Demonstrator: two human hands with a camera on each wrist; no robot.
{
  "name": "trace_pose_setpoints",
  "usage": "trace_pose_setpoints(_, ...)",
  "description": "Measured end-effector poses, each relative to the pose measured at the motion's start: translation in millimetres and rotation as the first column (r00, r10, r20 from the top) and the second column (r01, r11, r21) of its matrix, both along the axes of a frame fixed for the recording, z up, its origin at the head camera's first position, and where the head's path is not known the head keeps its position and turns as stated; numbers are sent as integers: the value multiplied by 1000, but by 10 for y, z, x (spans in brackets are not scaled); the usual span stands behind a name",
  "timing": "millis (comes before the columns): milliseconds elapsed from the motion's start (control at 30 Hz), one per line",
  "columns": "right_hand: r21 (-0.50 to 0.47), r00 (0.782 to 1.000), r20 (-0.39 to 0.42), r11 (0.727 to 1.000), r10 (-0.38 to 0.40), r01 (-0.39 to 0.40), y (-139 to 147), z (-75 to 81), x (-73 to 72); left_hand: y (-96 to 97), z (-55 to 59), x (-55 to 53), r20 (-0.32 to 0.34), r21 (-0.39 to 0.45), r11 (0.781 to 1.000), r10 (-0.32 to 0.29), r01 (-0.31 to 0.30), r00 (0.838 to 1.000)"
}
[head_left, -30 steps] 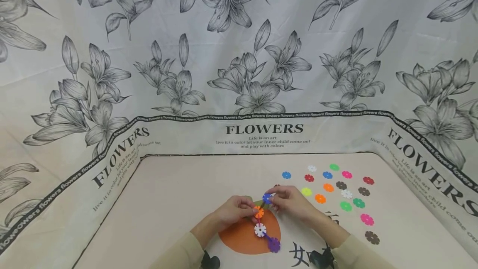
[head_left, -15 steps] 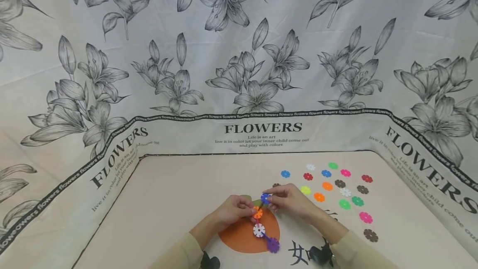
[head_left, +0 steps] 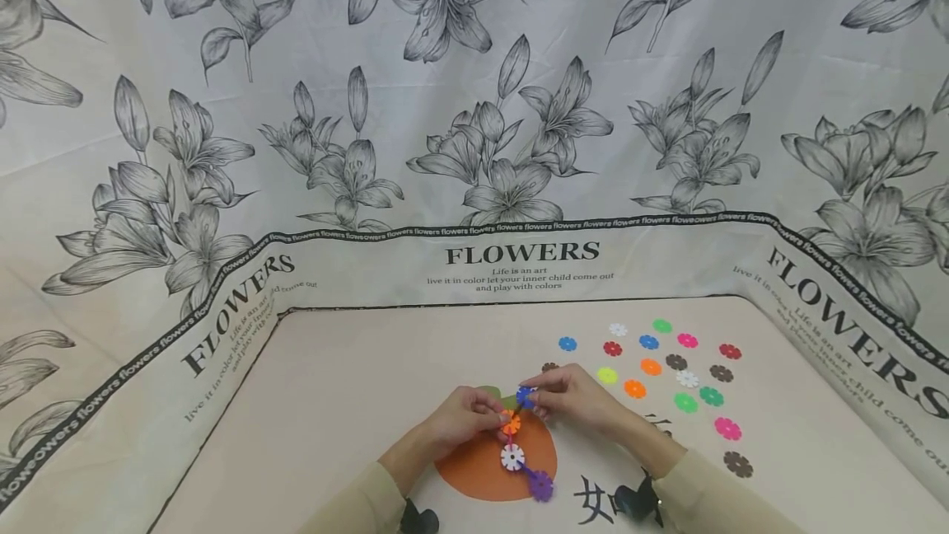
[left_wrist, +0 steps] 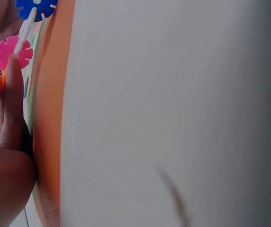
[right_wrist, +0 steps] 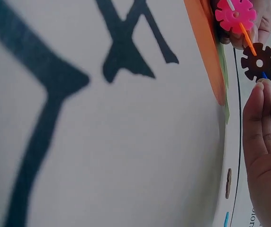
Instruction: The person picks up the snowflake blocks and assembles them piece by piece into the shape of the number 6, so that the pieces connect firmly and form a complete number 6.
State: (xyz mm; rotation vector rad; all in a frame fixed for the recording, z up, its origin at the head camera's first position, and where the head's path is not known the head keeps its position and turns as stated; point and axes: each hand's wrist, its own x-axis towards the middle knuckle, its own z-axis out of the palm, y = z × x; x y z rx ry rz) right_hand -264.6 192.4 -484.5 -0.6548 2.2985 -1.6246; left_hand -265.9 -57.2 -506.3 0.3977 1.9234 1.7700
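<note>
A chain of slotted snowflake discs spans both hands over the printed orange circle. My left hand (head_left: 465,416) pinches the orange disc (head_left: 511,422) between thumb and fingers. In the left wrist view a pink disc (left_wrist: 3,51) joins it, with the white disc edge-on behind. Below, in the head view, hang the white disc (head_left: 507,463) and a purple disc (head_left: 543,485) at the lower end. My right hand (head_left: 574,395) pinches the blue disc (head_left: 525,397) at the upper end. In the right wrist view this blue disc is slotted into a brown disc (right_wrist: 251,62).
Several loose discs lie spread at the right of the table, among them a yellow disc (head_left: 607,375), a pink disc (head_left: 728,428) and a brown disc (head_left: 738,464). A flower-printed cloth (head_left: 334,270) stands round the table's back and sides.
Both hands keep the same hold on the chain. The blue disc has tilted and sunk slightly, and the view has shifted a little.
</note>
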Motion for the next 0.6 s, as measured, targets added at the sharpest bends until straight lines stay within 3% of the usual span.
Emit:
trace_pose_setpoints(400,7,999,32,999,-34,34,-19,0,33,18,21,-1,43,-56,998,26,-24,999)
trace_pose_setpoints(600,22,998,36,999,-48,48,-69,21,43,36,56,-12,33,-84,996,16,-14,999)
